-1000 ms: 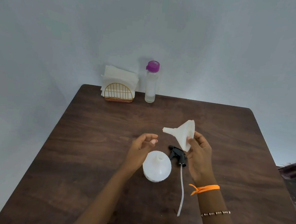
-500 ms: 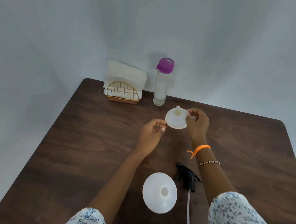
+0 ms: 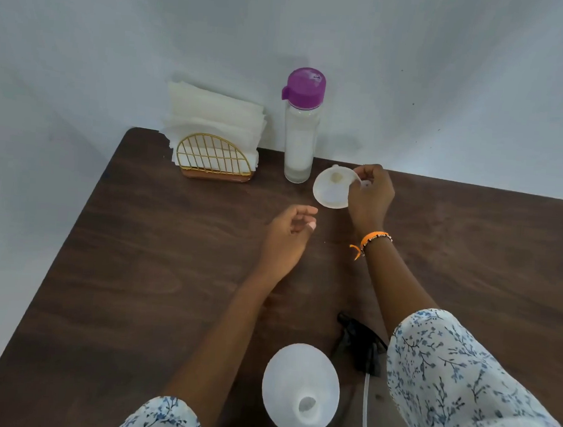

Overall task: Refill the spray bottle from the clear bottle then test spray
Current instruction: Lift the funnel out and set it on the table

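Fingers of the right hand (image 3: 370, 196) are pinching the rim tab of a white plastic funnel (image 3: 331, 188), holding it beside the base of the tall clear bottle with the purple cap (image 3: 301, 124). The funnel's wide mouth is facing up toward the camera, so its spout is pointing away and down toward the dark wooden table (image 3: 137, 253). The clear bottle is standing upright at the far edge, its long axis vertical, just right of a gold wire napkin holder stuffed with white napkins (image 3: 213, 148). The left hand (image 3: 288, 239) is hovering nearby, fingers loosely curled, holding nothing. The white translucent spray bottle (image 3: 300, 389) is standing at the near edge with its open neck facing up. The black trigger sprayer head (image 3: 360, 349) is lying just beside it, its thin dip tube trailing toward the near edge.
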{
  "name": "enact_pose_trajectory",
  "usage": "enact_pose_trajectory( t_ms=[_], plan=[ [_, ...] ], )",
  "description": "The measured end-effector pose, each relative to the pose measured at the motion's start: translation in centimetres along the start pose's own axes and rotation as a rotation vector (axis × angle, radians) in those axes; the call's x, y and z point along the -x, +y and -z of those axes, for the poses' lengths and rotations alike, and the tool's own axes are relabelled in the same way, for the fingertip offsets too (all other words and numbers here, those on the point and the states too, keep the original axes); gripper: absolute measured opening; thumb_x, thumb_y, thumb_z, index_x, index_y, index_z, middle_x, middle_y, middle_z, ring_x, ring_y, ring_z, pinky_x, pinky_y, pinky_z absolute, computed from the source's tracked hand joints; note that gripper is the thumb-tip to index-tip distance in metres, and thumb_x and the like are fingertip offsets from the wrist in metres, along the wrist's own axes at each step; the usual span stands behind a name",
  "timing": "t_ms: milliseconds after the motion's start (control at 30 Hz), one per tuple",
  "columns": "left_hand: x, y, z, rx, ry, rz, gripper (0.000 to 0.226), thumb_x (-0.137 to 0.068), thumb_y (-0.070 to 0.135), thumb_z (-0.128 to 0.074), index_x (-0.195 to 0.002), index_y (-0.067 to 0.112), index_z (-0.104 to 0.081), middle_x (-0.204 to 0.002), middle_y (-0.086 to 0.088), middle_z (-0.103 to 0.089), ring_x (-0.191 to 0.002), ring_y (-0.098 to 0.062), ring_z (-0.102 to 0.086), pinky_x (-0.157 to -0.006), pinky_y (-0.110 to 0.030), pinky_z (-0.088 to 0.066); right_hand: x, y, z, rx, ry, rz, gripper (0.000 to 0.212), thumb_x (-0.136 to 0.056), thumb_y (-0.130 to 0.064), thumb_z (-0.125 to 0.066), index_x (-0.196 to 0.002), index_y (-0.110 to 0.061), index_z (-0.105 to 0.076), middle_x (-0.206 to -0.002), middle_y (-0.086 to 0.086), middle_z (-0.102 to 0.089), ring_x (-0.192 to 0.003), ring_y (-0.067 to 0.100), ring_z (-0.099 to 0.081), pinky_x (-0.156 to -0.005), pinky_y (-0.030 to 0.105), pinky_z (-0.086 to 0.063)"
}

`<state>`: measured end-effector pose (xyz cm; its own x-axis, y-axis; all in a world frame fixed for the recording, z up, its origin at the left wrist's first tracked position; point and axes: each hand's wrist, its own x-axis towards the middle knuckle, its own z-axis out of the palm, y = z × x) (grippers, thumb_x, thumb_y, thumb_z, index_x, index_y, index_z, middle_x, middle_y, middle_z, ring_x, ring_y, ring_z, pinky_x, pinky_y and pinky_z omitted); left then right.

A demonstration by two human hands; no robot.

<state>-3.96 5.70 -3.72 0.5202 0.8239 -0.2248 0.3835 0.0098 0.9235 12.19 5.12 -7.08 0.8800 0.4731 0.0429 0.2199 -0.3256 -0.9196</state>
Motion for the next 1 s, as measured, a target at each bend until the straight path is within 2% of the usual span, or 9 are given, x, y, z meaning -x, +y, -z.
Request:
enact_pose_trajectory(
  t_ms=[167, 300, 400, 500, 600, 733, 900, 1000],
  plan=[
    [0.0, 0.1, -0.3, 0.036, -0.014, 0.015, 0.021, -0.091, 0.007, -0.054, -0.11, 0.011, -0.061, -0.097, 0.003, -0.061, -0.082, 0.005, -0.055, -0.07, 0.003, -0.038, 0.1, 0.4, 0.2, -0.013, 0.006, -0.012, 0.022, -0.071, 0.002, -0.054, -0.091, -0.007, -0.058, -0.098, 0.009, -0.062, -0.082, 0.011, -0.052, -0.067, 0.006, -0.039],
    [0.9, 0.2, -0.3, 0.052, -0.037, 0.012, 0.021, -0.091, 0.008, -0.054, -0.11, 0.012, -0.061, -0.096, 0.008, -0.06, -0.084, 0.007, -0.055, -0.071, 0.004, -0.038, 0.8, 0.6, 1.5, 0.009, -0.033, -0.013, 0.045, -0.071, -0.003, -0.067, -0.113, -0.006, -0.051, -0.116, 0.007, -0.05, -0.096, 0.013, -0.051, -0.085, 0.022, -0.045],
    [2.2, -0.2, 0.0, 0.066, -0.044, 0.012, 0.022, -0.091, 0.008, -0.054, -0.111, 0.012, -0.061, -0.096, 0.012, -0.06, -0.087, 0.008, -0.054, -0.073, 0.003, -0.038, 2.0, 1.0, 2.7, 0.015, -0.014, -0.029, 0.052, -0.07, -0.006, -0.071, -0.117, -0.009, -0.049, -0.116, 0.001, -0.041, -0.106, 0.022, -0.051, -0.092, 0.035, -0.046],
    [3.6, -0.5, 0.3, 0.061, -0.072, 0.018, 0.02, -0.091, 0.01, -0.055, -0.109, 0.016, -0.062, -0.099, 0.011, -0.061, -0.092, 0.005, -0.056, -0.075, 0.002, -0.039, 3.4, 1.1, 3.9, 0.009, -0.009, -0.073, 0.053, -0.072, -0.005, -0.072, -0.118, -0.01, -0.048, -0.119, 0.002, -0.04, -0.11, 0.021, -0.048, -0.097, 0.039, -0.044],
    [5.3, -0.4, 0.9, 0.08, -0.064, 0.022, 0.019, -0.091, 0.011, -0.055, -0.107, 0.019, -0.062, -0.101, 0.009, -0.064, -0.097, 0.001, -0.058, -0.076, 0.001, -0.041, 5.3, 0.8, 5.5, 0.008, -0.012, -0.13, 0.044, -0.076, -0.008, -0.07, -0.115, -0.012, -0.052, -0.119, 0.004, -0.043, -0.103, 0.015, -0.049, -0.092, 0.03, -0.045],
    [8.6, -0.2, 2.1, 0.14, -0.059, 0.019, 0.019, -0.091, 0.011, -0.055, -0.101, 0.025, -0.063, -0.102, 0.007, -0.066, -0.099, -0.001, -0.059, -0.077, -0.004, -0.044, 9.3, 0.8, 8.3, 0.019, -0.104, -0.142, 0.02, -0.08, -0.006, -0.066, -0.097, -0.015, -0.061, -0.11, 0.006, -0.056, -0.09, 0.012, -0.054, -0.077, 0.013, -0.044],
    [12.7, -1.0, 2.7, 0.198, -0.055, 0.027, 0.023, -0.091, 0.009, -0.054, -0.097, 0.028, -0.065, -0.097, 0.008, -0.068, -0.095, -0.003, -0.063, -0.081, -0.016, -0.049, 15.5, 1.7, 11.4, 0.031, -0.219, -0.194, 0.014, -0.081, -0.003, -0.065, -0.085, -0.017, -0.063, -0.098, 0.008, -0.064, -0.081, 0.013, -0.058, -0.068, 0.015, -0.043],
    [15.0, -1.2, 2.7, 0.209, -0.07, 0.021, 0.032, -0.09, -0.004, -0.048, -0.094, 0.023, -0.065, -0.094, 0.003, -0.067, -0.089, -0.005, -0.062, -0.078, -0.013, -0.049, 18.6, 1.9, 12.9, 0.13, -0.211, -0.175, 0.014, -0.08, -0.003, -0.064, -0.082, -0.017, -0.061, -0.092, 0.004, -0.059, -0.076, 0.013, -0.053, -0.067, 0.02, -0.04]
  ],
)
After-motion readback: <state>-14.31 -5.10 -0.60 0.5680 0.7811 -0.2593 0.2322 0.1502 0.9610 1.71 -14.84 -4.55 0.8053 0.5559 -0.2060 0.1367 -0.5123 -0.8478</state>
